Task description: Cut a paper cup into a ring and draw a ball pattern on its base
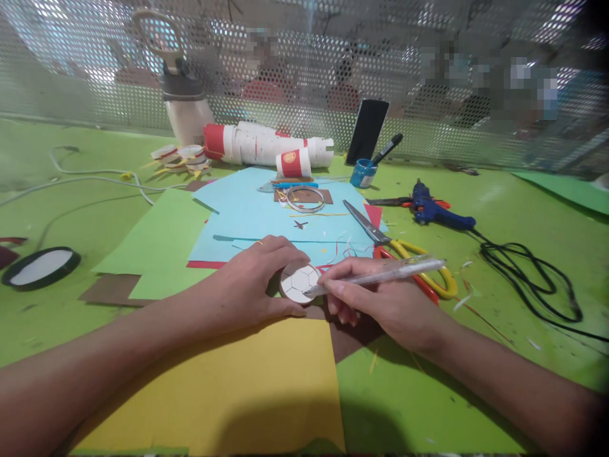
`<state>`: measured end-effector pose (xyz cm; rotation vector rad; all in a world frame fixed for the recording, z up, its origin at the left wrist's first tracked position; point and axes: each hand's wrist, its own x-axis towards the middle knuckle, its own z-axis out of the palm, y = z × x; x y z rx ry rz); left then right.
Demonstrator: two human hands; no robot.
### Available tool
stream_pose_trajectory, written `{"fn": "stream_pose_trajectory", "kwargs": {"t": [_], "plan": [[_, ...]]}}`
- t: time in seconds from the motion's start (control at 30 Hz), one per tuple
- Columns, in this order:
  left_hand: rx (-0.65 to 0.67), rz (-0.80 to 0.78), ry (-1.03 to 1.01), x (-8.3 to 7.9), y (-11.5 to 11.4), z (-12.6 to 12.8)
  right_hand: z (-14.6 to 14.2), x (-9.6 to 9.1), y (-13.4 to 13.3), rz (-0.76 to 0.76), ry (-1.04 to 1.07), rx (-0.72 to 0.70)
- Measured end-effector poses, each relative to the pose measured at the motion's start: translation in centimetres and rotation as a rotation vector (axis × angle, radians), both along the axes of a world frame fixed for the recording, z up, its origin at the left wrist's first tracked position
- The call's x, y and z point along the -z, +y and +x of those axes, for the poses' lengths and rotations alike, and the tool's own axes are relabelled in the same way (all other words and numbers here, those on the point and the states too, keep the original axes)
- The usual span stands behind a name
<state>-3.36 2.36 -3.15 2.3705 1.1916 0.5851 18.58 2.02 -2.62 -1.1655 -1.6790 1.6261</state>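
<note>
A small round white disc [294, 284], marked with dark lines in a football-like pattern, lies in front of me. Fingers and thumb of my left hand [266, 274] curl around its left side and grip it. My right hand [368, 298] holds a pen with a clear barrel [394, 271], its tip touching the right part of the disc. Beneath the hands are sheets of coloured paper, with a yellow sheet [228, 381] nearest me. Scissors with yellow handles [440, 273] lie just past my right hand, beside red handles partly hidden by it.
Beyond are light blue sheets [257, 216] with scraps and a clear ring [307, 198]. Stacked paper cups [257, 145], a bottle [185, 108], a phone [367, 130] and a blue jar [363, 174] stand behind. A blue glue gun [440, 212] with its black cord lies right.
</note>
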Motion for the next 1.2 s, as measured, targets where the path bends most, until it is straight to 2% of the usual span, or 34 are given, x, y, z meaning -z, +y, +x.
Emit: {"fn": "stream_pose_trajectory", "kwargs": {"t": [1.2], "plan": [[0.011,0.008,0.012,0.31,-0.04,-0.3,0.13,-0.11,-0.11,-0.036,-0.02,-0.009]]}}
